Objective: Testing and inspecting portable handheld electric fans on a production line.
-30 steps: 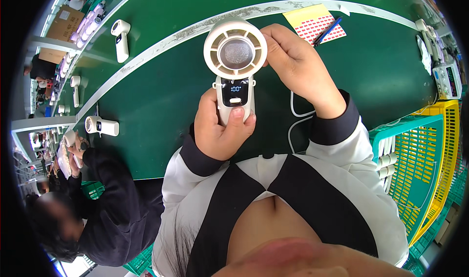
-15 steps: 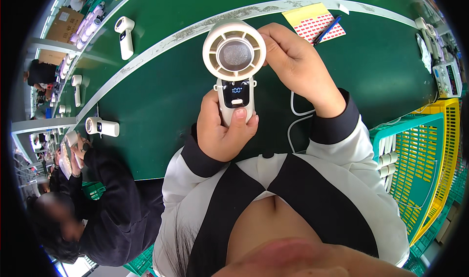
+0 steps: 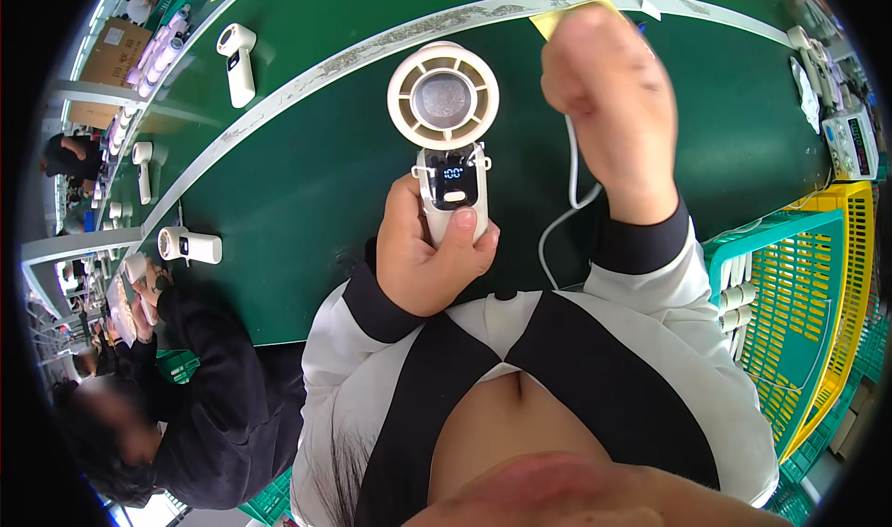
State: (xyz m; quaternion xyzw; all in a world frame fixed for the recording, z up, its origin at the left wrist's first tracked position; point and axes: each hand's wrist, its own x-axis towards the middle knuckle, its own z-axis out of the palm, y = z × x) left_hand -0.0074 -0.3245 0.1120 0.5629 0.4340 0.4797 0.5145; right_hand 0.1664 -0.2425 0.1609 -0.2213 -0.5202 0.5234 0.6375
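A cream handheld fan (image 3: 449, 166) stands upright in my left hand (image 3: 430, 257), with the round grille facing up toward me. My left thumb lies on the front of the handle, just under the lit dark display. My right hand (image 3: 613, 109) is off the fan, raised over the yellow sheet (image 3: 550, 23), and smeared by motion, so its fingers are unclear. A white cable (image 3: 573, 160) runs up to the underside of that hand; whether the hand holds it I cannot tell.
More cream fans lie at the left, one fan (image 3: 190, 245) beside a co-worker in a dark sleeve (image 3: 209, 341). A pale metal strip (image 3: 307, 81) crosses the green table. At right are a green basket (image 3: 790, 239), a yellow basket (image 3: 859, 248) and a small instrument (image 3: 850, 146).
My right hand has left the fan head and moved right and away, now covering most of the sticker sheet and pen. The cable has shifted. The fan stays in my left hand.
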